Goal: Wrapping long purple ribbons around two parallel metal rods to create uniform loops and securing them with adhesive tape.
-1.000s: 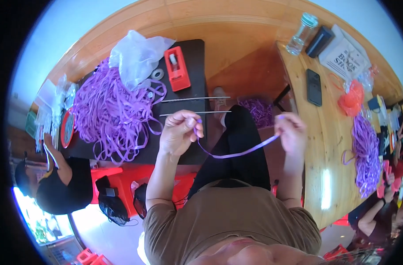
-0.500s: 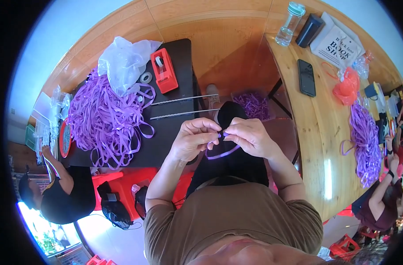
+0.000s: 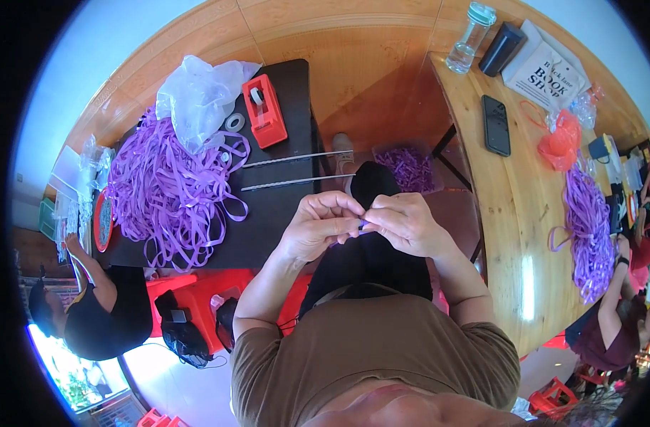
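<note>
Two hands meet over a black-trousered lap [image 3: 371,274], to the right of the ribbon heap [image 3: 165,192], where a second ago they stood apart with a purple ribbon strip [image 3: 363,226] slung between them. We now see the left hand [image 3: 312,229] and the right hand [image 3: 409,226] fingertip to fingertip, the fingers [image 3: 343,201] of both pinched on the strip. The loop that hung below them half a second ago is mostly hidden, with only slivers of purple showing. We judge that the work has gone from drawing the strip out to close handling of it, though we cannot tell whether its ends cross, fold or knot. Under the heap lies a dark worktop [image 3: 261,224]; a translucent plastic bag [image 3: 199,107] rests on the heap's far side, while a red tape dispenser [image 3: 265,114], a tape roll [image 3: 234,122] and two thin rods [image 3: 296,159] lie to its right.
</note>
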`<state>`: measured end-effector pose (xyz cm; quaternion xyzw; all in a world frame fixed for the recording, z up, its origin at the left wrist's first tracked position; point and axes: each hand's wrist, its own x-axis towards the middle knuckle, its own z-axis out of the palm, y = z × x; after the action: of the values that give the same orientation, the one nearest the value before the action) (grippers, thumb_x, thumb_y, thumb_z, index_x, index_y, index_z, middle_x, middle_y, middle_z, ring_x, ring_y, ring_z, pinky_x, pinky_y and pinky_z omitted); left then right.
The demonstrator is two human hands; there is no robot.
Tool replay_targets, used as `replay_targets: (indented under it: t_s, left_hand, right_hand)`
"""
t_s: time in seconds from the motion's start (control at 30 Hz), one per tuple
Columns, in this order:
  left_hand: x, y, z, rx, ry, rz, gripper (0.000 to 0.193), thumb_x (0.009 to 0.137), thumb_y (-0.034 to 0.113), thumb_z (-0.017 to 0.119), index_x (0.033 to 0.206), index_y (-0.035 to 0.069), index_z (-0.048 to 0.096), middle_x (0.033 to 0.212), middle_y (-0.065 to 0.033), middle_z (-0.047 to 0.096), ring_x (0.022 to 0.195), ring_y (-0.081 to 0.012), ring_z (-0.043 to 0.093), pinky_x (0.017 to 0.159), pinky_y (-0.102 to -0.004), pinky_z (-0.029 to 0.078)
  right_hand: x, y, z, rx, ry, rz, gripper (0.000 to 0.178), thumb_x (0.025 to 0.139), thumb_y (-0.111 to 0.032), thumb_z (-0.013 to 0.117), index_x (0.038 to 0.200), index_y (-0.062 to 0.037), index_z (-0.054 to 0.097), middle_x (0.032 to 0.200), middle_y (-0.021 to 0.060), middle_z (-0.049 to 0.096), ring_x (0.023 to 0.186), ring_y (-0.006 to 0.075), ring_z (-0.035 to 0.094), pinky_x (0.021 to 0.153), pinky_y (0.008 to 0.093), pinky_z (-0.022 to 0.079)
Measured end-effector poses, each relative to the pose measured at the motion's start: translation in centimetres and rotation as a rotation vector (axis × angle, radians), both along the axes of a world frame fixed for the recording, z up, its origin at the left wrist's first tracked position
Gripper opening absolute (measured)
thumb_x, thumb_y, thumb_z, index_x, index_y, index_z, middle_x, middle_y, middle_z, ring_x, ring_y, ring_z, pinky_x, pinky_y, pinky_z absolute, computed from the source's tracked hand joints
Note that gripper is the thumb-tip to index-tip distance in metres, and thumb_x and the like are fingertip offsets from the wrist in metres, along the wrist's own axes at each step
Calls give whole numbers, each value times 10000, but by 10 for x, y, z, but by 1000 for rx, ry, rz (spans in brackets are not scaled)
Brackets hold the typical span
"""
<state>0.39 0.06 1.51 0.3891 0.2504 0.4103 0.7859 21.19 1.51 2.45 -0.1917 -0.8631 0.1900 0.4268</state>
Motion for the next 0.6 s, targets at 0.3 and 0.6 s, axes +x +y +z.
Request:
replay_targets:
  t_s: [0.3,0.6]
  left_hand:
    - [0,-2,11,-12,3,-96,326,778,-21,686,1079,-17,562,733,-95,626,569,-85,520,526,-191,373]
    - [-2,-7,8,-54,2,-94,352,751,-10,707,1064,-27,548,726,-101,625,592,-106,563,509,-195,382]
  right_hand:
    - [0,-9,9,3,-33,82,150,731,-77,683,792,-32,554,661,62,417,518,218,518,456,338,419]
    - [-3,-23,20,226,-130,-10,167,706,-40,651,841,32,583,664,60,403,508,182,512,451,319,432]
